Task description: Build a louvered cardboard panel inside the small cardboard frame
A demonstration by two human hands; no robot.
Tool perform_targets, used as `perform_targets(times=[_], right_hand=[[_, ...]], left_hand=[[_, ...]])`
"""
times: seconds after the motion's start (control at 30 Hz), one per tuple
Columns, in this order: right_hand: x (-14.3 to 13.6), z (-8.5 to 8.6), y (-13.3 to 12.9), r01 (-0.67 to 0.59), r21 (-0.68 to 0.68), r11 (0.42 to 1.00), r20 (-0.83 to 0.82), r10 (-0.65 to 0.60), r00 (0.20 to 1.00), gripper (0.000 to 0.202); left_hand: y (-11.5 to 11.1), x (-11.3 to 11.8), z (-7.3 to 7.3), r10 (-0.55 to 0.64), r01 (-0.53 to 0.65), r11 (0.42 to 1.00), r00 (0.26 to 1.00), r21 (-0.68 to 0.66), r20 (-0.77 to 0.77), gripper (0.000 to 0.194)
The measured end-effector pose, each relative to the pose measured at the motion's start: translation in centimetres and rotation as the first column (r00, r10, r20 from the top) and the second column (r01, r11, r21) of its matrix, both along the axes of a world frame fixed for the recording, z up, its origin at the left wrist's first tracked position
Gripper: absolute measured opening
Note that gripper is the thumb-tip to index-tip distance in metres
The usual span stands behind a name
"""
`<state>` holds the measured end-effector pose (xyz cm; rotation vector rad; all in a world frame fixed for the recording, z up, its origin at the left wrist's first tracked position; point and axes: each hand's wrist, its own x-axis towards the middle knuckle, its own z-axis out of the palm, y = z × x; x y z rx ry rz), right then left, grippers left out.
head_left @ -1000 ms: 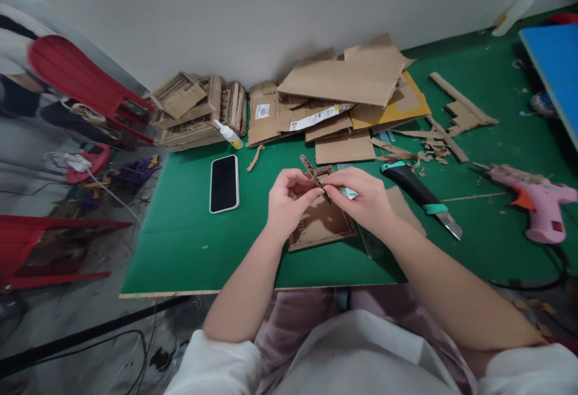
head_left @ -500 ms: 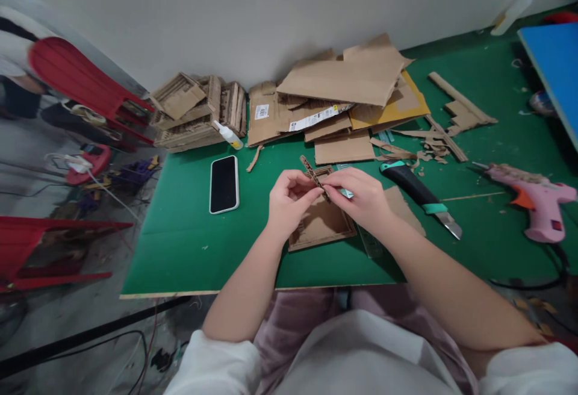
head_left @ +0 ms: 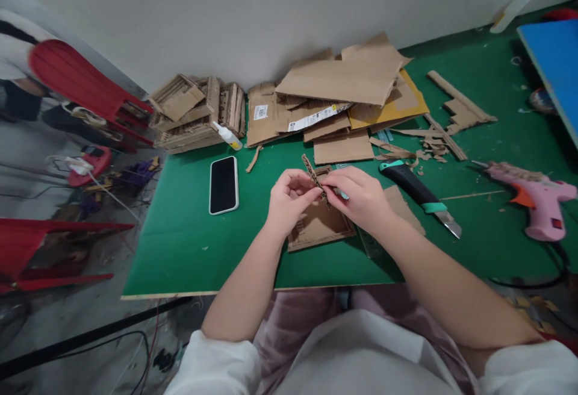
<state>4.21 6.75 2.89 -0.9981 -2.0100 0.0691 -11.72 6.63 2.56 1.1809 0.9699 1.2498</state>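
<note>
Between my two hands is a narrow cardboard strip (head_left: 309, 168), its corrugated edge facing up. My left hand (head_left: 291, 197) pinches it from the left with thumb and fingers. From the right, my right hand (head_left: 359, 193) grips the same strip near its lower end. Beneath them a shallow cardboard tray (head_left: 323, 226) with raised edges lies on the green table, partly hidden by my hands. A clear ruler (head_left: 371, 243) lies to the tray's right, partly under my right hand and wrist.
A utility knife (head_left: 419, 197) with its blade out and a pink glue gun (head_left: 528, 193) lie to the right. The phone (head_left: 224, 185) is at left. Behind are a glue bottle (head_left: 229, 136), stacked cardboard frames (head_left: 189, 118), cardboard sheets (head_left: 338, 82) and scraps (head_left: 433, 145).
Both hands stay over the tray, still holding the strip. The strip's lower end now reaches slightly further below my fingertips, a very small shift.
</note>
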Motion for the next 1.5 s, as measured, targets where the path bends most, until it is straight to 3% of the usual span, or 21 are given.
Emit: perform_targets(times=[0.17, 0.47, 0.6, 0.93, 1.17, 1.4, 1.5], right_hand=[[-0.13, 0.23, -0.05, 0.033, 0.06, 0.998, 0.032, -0.035, 0.999, 0.009], [0.09, 0.02, -0.17, -0.026, -0.016, 1.0, -0.084, 0.025, 0.996, 0.016], [0.0, -0.04, -0.26, -0.052, -0.057, 0.997, -0.155, 0.042, 0.987, 0.023], [0.19, 0.02, -0.15, -0.029, -0.002, 1.0, -0.026, 0.029, 0.999, 0.023], [0.12, -0.33, 0.07, -0.017, 0.079, 0.997, 0.059, 0.012, 0.998, 0.028], [-0.15, -0.34, -0.2, -0.041, 0.072, 0.997, -0.072, 0.046, 0.996, 0.033], [-0.18, -0.37, -0.28, -0.034, 0.072, 0.997, -0.082, 0.04, 0.996, 0.034]], left_hand=[[0.1, -0.07, -0.02, -0.008, 0.01, 0.999, 0.999, -0.034, 0.048, 0.03], [0.14, -0.37, 0.73, -0.065, 0.111, 0.969, 0.976, -0.218, 0.207, 0.035], [0.14, -0.42, 0.77, -0.083, 0.141, 0.961, 0.967, -0.237, 0.241, 0.033], [0.23, -0.43, 0.39, -0.083, 0.103, 0.98, 0.989, -0.172, 0.12, 0.033], [0.28, -0.35, 0.59, -0.084, 0.109, 0.971, 0.989, -0.214, 0.123, 0.033], [0.25, -0.48, 0.81, -0.116, 0.17, 0.949, 0.972, -0.267, 0.206, 0.031], [0.16, -0.21, 0.66, -0.13, 0.159, 0.958, 0.983, -0.239, 0.132, 0.029]])
